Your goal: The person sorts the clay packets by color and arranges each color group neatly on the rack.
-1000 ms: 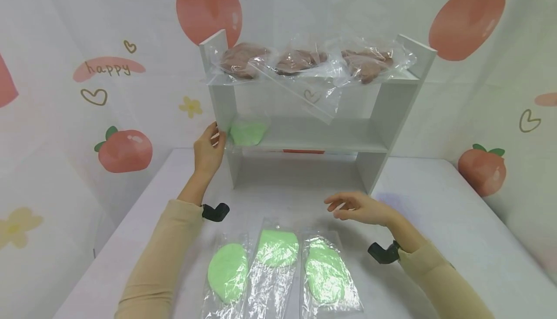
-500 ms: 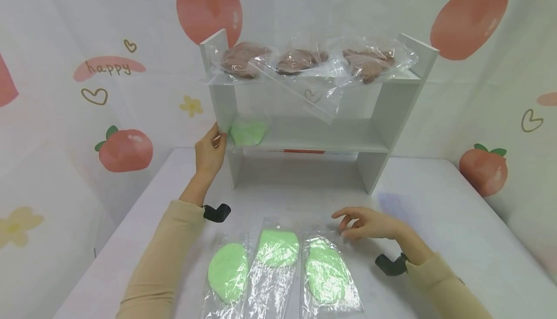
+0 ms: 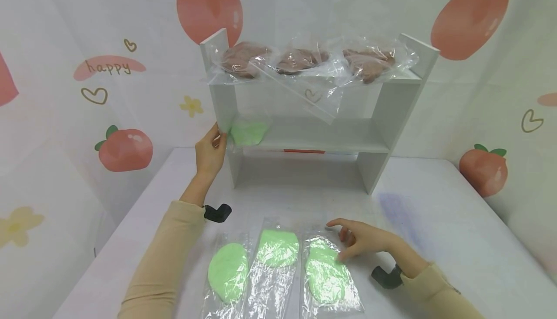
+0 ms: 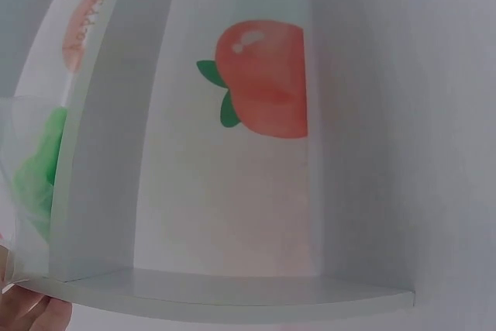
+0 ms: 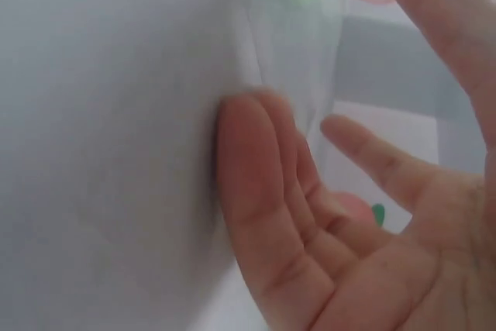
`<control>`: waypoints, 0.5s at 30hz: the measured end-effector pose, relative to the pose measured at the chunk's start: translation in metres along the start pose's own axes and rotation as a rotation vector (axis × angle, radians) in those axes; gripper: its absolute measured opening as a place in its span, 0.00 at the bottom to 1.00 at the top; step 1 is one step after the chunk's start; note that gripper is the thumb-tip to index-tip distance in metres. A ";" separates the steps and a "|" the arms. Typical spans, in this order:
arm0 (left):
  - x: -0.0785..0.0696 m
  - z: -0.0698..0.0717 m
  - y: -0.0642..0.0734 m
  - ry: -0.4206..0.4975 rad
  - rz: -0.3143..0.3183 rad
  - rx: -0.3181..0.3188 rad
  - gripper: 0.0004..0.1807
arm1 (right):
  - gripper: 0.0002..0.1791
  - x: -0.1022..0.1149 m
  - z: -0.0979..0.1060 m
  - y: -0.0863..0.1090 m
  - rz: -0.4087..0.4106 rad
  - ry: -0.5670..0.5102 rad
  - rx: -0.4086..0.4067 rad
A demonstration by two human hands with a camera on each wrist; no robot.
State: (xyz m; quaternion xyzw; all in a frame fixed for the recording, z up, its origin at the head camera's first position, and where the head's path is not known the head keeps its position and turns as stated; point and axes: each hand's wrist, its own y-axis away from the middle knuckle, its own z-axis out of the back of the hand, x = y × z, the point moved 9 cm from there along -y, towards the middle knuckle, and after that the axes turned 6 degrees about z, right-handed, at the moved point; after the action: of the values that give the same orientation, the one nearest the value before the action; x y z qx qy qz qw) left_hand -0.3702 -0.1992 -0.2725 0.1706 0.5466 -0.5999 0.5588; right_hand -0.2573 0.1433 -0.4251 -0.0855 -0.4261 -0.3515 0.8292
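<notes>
My left hand (image 3: 210, 153) grips the left side panel of a white two-tier shelf (image 3: 324, 140); its fingertips show at the panel edge in the left wrist view. Beside it on the middle shelf lies a clear bag with a flat green piece (image 3: 249, 133). My right hand (image 3: 363, 238) reaches over the upper right edge of the rightmost bagged green piece (image 3: 326, 275) on the table, thumb and index finger spread apart, other fingers bent. The right wrist view shows bent fingers (image 5: 252, 160) close to the white tabletop, nothing held in them.
Two more clear bags with green pieces, one at left (image 3: 228, 273) and one in the middle (image 3: 277, 249), lie on the white table (image 3: 435, 222). Three bagged brown lumps (image 3: 369, 63) line the top shelf, and one loose bag end hangs over its front. A fruit-printed cloth (image 3: 304, 0) stands behind.
My right hand has moved down and toward me, from in front of the shelf to the rightmost green bag. The left hand stays at the shelf's side panel.
</notes>
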 end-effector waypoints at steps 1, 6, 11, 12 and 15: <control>0.000 0.000 0.000 0.001 0.000 0.001 0.24 | 0.44 0.001 -0.001 -0.001 0.001 0.019 -0.008; 0.001 0.000 0.000 -0.003 -0.002 -0.010 0.24 | 0.46 0.007 -0.005 -0.004 0.051 0.123 -0.052; 0.000 0.001 0.001 -0.005 -0.010 -0.020 0.23 | 0.44 0.011 -0.009 -0.006 0.022 0.197 -0.075; 0.000 0.001 0.001 -0.006 -0.012 -0.021 0.23 | 0.43 0.011 -0.010 -0.007 0.009 0.198 -0.074; -0.001 0.001 0.001 -0.002 -0.015 -0.026 0.23 | 0.40 0.013 -0.011 -0.008 -0.014 0.181 -0.063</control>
State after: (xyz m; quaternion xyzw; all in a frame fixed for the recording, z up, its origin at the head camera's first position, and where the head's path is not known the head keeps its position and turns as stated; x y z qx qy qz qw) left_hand -0.3689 -0.1996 -0.2717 0.1584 0.5550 -0.5970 0.5571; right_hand -0.2505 0.1257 -0.4239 -0.0763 -0.3390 -0.3769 0.8586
